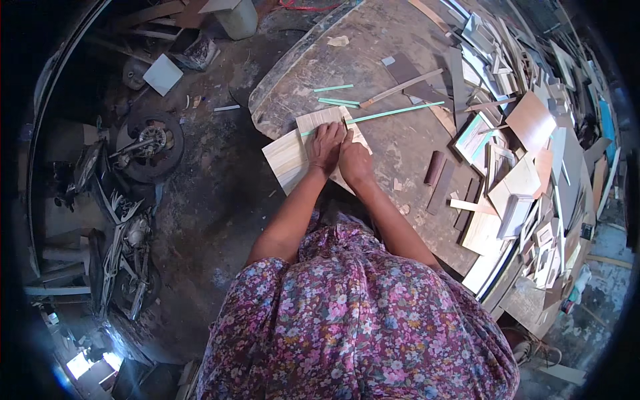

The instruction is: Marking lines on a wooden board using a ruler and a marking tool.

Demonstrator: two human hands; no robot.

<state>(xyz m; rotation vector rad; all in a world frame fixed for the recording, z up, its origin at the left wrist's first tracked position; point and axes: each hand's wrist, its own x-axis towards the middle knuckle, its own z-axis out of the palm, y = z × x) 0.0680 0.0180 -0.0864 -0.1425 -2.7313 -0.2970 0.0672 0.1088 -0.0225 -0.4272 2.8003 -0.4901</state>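
Note:
My left hand presses a narrow strip with a mint-green face down on a small wood-grain board. The strip runs out past both sides of the hand, its long end lying to the right over the table. In my right hand is a thin dark blade-like tool, its tip at the strip close to my left fingertips. The fingers hide most of its handle. Under the small board lies a larger pale wood-grain board, which overhangs the table's left edge.
Shorter green strips and a wooden stick lie beyond my hands on the worn table. A brown roll-shaped piece rests at right. Heaped board offcuts cover the right side. Parts of a motorcycle stand at left.

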